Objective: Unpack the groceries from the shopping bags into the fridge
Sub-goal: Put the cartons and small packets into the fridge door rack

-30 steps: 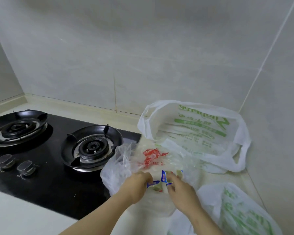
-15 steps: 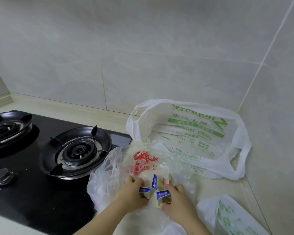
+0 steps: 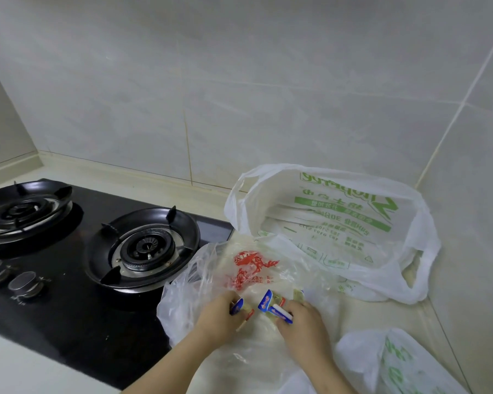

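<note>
On a pale worktop point(image 3: 367, 317) right of a black gas hob point(image 3: 69, 280), two hands work inside a clear plastic bag with red print point(image 3: 251, 268). The left hand point(image 3: 219, 319) and right hand point(image 3: 305, 325) each have fingers pinching small blue-and-white packets point(image 3: 271, 305), probably to lift them out. Packet labels are unreadable. Green-printed shopping bags point(image 3: 339, 223) sit behind and near right; no fridge is visible.

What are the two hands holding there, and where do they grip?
Each hand, left hand and right hand, pinches small blue-topped packets at their lower ends, over the clear bag.
</note>
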{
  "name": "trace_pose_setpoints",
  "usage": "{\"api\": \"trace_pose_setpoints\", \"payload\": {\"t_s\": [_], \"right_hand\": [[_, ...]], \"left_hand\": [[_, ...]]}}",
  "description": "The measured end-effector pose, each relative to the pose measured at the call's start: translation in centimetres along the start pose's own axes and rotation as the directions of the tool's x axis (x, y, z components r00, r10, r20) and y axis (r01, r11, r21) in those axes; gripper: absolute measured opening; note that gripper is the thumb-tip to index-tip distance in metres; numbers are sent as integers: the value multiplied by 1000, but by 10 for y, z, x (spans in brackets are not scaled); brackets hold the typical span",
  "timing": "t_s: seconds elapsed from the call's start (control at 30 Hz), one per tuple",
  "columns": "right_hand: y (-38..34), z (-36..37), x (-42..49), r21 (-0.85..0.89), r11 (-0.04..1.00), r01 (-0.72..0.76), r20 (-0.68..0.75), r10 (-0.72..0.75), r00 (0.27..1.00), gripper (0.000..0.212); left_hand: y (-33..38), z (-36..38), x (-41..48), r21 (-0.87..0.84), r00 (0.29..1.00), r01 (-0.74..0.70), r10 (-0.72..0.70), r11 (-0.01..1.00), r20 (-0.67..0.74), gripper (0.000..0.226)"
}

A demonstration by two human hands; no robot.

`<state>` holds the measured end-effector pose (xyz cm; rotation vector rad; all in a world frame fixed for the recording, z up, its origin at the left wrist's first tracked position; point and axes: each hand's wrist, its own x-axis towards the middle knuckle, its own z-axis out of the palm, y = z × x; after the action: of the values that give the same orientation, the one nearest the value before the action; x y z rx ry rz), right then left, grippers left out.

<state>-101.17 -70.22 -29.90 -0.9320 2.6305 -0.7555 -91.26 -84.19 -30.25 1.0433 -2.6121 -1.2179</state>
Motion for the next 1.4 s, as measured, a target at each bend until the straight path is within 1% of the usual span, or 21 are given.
{"api": "trace_pose_setpoints", "payload": {"t_s": [0.03, 0.07, 0.13, 0.17, 0.2, 0.27, 0.37, 0.47, 0.53, 0.57, 0.6, 0.63, 0.67, 0.73, 0.77, 0.8, 0.93, 1.1, 1.17, 1.3, 1.4], "right_hand": [[-1, 2, 1, 85, 996, 10, -11, -9, 1000, 8], [-3, 3, 2, 191, 982, 3, -2, -3, 1000, 9], [-7, 5, 2, 385, 923, -23, 52, 3, 999, 29], [-8, 7, 1, 434, 900, -36, 84, -1, 996, 39], [-7, 10, 0, 446, 894, -45, 106, -3, 994, 43], [-5, 14, -2, 454, 888, -72, 122, 18, 992, 37], [-3, 13, -1, 516, 837, -182, 136, 130, 982, 23], [-2, 14, 1, 586, 770, -253, 157, 199, 967, 21], [-3, 13, 0, 594, 762, -259, 148, 212, 966, 19], [-4, 13, 0, 600, 757, -259, 144, 217, 966, 19], [-5, 13, 0, 610, 750, -256, 144, 213, 966, 21], [-6, 12, 0, 627, 736, -254, 147, 208, 967, 25], [-8, 12, 1, 652, 715, -252, 155, 200, 968, 31], [-14, 8, 1, 716, 649, -257, 184, 179, 966, 37], [-17, 6, 0, 738, 623, -259, 195, 170, 966, 38], [-21, 4, 0, 753, 607, -255, 197, 162, 967, 38], [-36, -1, -2, 787, 569, -239, 186, 151, 971, 30], [-65, 2, -3, 804, 568, -176, 147, 96, 984, 30], [-79, 5, -3, 805, 569, -168, 163, 61, 985, 28], [-116, 15, -6, 791, 597, -131, 206, -58, 977, 29], [-146, 26, -12, 774, 626, -91, 234, -149, 961, 31]], "left_hand": [[0, -1, -1, -67, 1000, 15, -16, 998, -11, 22], [0, -2, -1, -131, 999, 31, -34, 991, -17, 19], [1, -4, -3, -225, 998, 58, -64, 973, -18, 12], [2, -5, -4, -252, 997, 69, -75, 965, -16, 12], [1, -4, -4, -270, 997, 65, -71, 961, -10, 20], [0, -5, -4, -287, 999, 39, -38, 957, 8, 35], [-1, -6, -7, -290, 998, 55, -46, 956, 36, 30], [-4, -4, -7, -288, 994, 104, -97, 952, 41, 23], [-4, -4, -7, -304, 991, 132, -128, 943, 34, 17], [-3, -4, -7, -304, 990, 137, -135, 943, 28, 20], [-3, -4, -7, -299, 989, 143, -143, 943, 24, 29], [-2, -5, -7, -299, 989, 143, -144, 944, 17, 37], [-2, -5, -7, -302, 989, 143, -147, 943, 9, 39], [0, -8, -7, -312, 991, 122, -132, 942, -12, 25], [2, -10, -8, -315, 992, 114, -127, 942, -21, 16], [3, -11, -9, -321, 991, 112, -128, 940, -28, 12], [5, -24, -13, -372, 990, 86, -120, 924, -69, 16], [1, -46, -27, -412, 979, 50, -126, 910, -159, 20], [-4, -59, -37, -422, 965, 49, -151, 905, -212, 18], [-16, -90, -64, -493, 918, 14, -207, 870, -339, 20], [-28, -112, -86, -576, 877, 14, -287, 818, -386, 21]]}}
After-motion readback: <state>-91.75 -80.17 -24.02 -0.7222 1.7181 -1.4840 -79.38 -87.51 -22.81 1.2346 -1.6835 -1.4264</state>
